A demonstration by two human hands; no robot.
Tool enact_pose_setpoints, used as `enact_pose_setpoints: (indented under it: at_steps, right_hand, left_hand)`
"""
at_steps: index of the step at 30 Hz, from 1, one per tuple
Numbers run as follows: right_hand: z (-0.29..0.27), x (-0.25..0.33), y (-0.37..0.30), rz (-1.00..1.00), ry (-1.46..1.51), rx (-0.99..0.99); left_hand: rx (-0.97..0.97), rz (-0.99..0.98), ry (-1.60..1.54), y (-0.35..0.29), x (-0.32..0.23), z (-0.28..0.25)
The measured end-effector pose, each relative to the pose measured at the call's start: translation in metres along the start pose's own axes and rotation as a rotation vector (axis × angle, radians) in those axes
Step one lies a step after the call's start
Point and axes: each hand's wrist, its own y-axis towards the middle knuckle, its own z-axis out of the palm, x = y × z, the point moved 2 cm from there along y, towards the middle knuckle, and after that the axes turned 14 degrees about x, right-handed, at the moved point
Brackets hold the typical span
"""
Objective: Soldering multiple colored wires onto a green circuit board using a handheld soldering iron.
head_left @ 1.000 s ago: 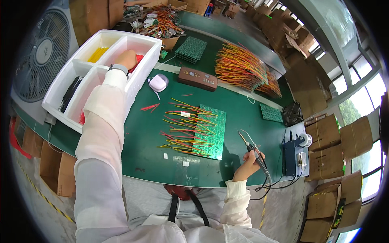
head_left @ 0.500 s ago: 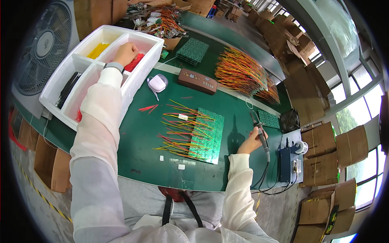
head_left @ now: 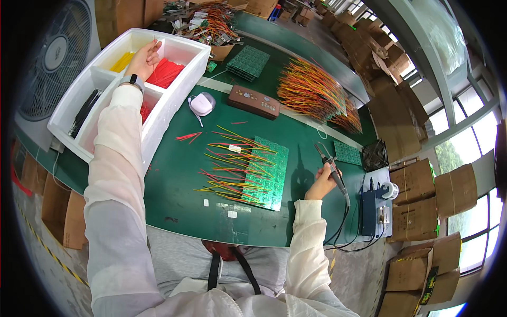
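Observation:
My left hand (head_left: 143, 62) is raised over the white foam box (head_left: 182, 55), its fingertips pinched on what looks like thin red wire. Just below it lies a pile of cut red wires (head_left: 166, 73) in one compartment. My right hand (head_left: 321, 185) is closed around a soldering iron (head_left: 336, 177), its tip pointing up and away to the left above the table. Between the hands lies a green circuit board panel (head_left: 272, 174), with red and yellow wires (head_left: 227, 171) sticking out from its left side.
The box also holds yellow wires (head_left: 122, 62) and black wires (head_left: 84, 113). Behind the panel stand a brown case (head_left: 253, 101) and a bundle of wired boards (head_left: 311, 90). A blue soldering station (head_left: 373, 211) sits at the right edge. Loose red wires (head_left: 188, 137) lie near the box.
My left hand has lifted off the red wire pile and shifted slightly left, fingers pinched. My right hand with the soldering iron has moved slightly left, and the view has shifted a little.

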Motion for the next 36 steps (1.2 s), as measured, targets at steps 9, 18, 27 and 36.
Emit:
enact_pose_setpoints:
  at_steps: [9, 18, 27, 36]
  right_hand:
    - [0.005, 0.005, -0.005, -0.003, 0.021, 0.027]
    - [0.005, 0.007, -0.006, -0.019, 0.014, 0.017]
    - [0.005, 0.008, -0.006, -0.034, 0.014, 0.023]
    - [0.008, 0.010, -0.007, -0.050, 0.029, -0.003]
  left_hand:
    - [-0.056, 0.049, -0.083, 0.001, 0.001, 0.000]
    - [-0.009, 0.044, 0.028, 0.000, 0.004, 0.003]
    - [-0.084, 0.007, 0.174, 0.002, 0.006, 0.001]
    - [-0.068, 0.019, 0.201, 0.000, 0.005, 0.002]
